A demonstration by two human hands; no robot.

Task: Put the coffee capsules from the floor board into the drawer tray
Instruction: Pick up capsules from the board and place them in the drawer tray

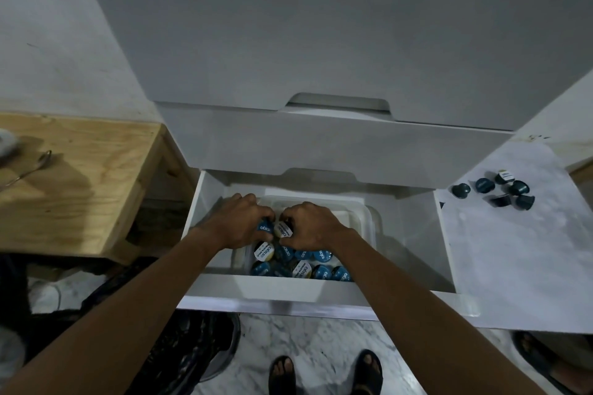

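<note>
Head view: the bottom drawer (321, 289) is seen pulled open, w/ a clear plastic tray (359, 212) set inside it. Both hands are reached into the tray, close together. A blue-lidded capsule (265, 228) is pinched in the curled fingers of the left hand (239, 221). A white-lidded capsule (283, 229) is gripped by the right hand (313, 224), fingers closed round it. The two held capsules are touching or nearly so, just above the tray's near part. Approx. ten more capsules (301, 263) are packed in the tray's near end, lids up, some blue, some white/yellow. On the white floor board (513, 250) to the right of the drawer, a loose cluster of dark capsules (500, 191) is left, well apart from the tray. A wooden table (80, 186) is seen at left, w/ a spoon (35, 167) on it. Sandalled feet (324, 369) are visible below.
</note>
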